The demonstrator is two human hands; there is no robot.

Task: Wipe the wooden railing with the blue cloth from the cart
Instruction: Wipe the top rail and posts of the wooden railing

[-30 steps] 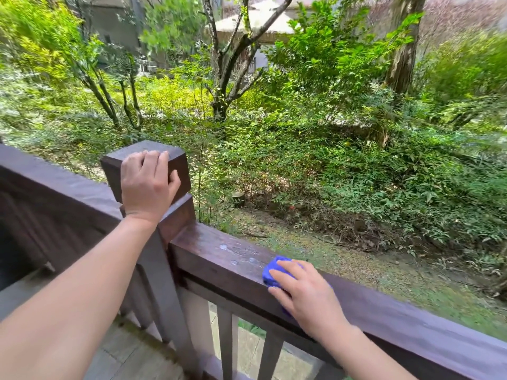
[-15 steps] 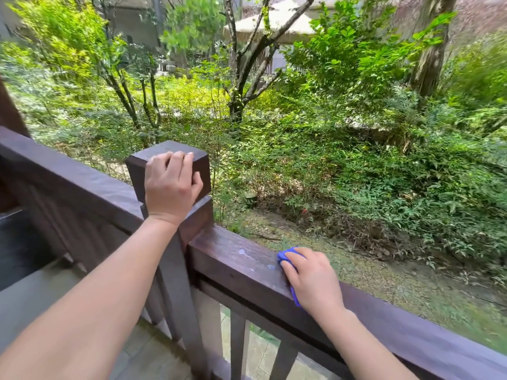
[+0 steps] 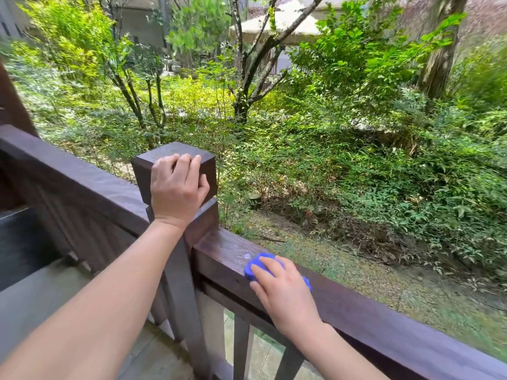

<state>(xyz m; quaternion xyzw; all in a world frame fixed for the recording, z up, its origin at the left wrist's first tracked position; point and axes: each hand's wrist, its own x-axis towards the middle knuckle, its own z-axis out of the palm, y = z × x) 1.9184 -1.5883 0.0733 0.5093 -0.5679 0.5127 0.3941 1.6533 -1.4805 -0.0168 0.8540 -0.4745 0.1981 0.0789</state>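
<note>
Right hand [image 3: 285, 294] grip is wide and flat, fingers pressing the bunched blue cloth [image 3: 253, 267] onto the top of the railing [image 3: 384, 319], just right of the post [image 3: 146, 171]. Left hand [image 3: 177, 187] curls over the post's cap. I'd wipe in long strokes away from the post, since the rail's long axis runs off to the right. The pale spots [image 3: 247, 255] on the post side of the cloth probably need firmer pressure.

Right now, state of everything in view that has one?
left hand: fingers curled over the corner post
corner post: upright, gripped at its top
right hand: fingers straight, pressing the blue cloth
blue cloth: bunched, lying on the top rail
top rail: pale spot at the cloth's post-side edge
</note>
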